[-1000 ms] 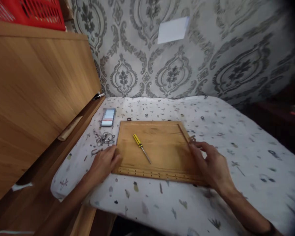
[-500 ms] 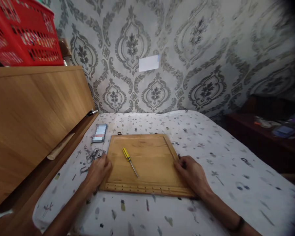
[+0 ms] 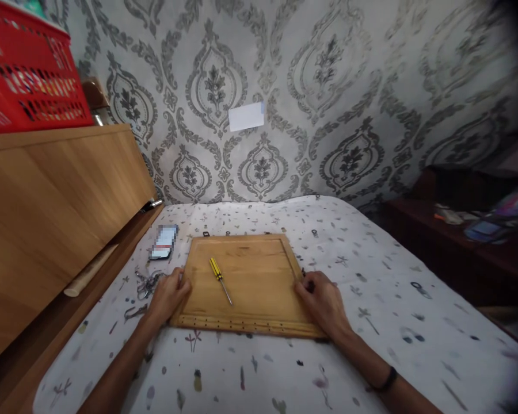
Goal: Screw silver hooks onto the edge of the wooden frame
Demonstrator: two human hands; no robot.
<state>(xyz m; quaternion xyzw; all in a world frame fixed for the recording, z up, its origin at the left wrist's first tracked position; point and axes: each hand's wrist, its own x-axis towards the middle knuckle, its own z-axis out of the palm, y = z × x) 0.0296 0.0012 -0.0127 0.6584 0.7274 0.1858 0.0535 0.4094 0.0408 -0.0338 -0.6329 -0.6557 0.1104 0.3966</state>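
A light wooden board (image 3: 259,270) with a raised rim and a row of small dark holes along its near edge lies flat on the patterned white sheet. On top of it rests a screwdriver (image 3: 221,280) with a yellow and black handle, its metal tip toward me. My left hand (image 3: 171,293) grips the board's left edge, fingers closed. At the right edge my right hand (image 3: 323,296) holds the board too, its fingers pinched by a small dark fitting. Tangled metal pieces (image 3: 145,284), too small to name, lie left of my left hand.
Beyond the metal pieces lies a phone (image 3: 164,241). A wooden cabinet (image 3: 64,224) borders the sheet on the left, with a red basket (image 3: 30,75) on top. The patterned wall (image 3: 259,161) rises behind. A dark red surface (image 3: 435,247) with items stands at right.
The board has slid slightly away from me with both hands on it, uncovering sheet pattern at its near edge. The screwdriver rides along on it. My view has shifted a little right.
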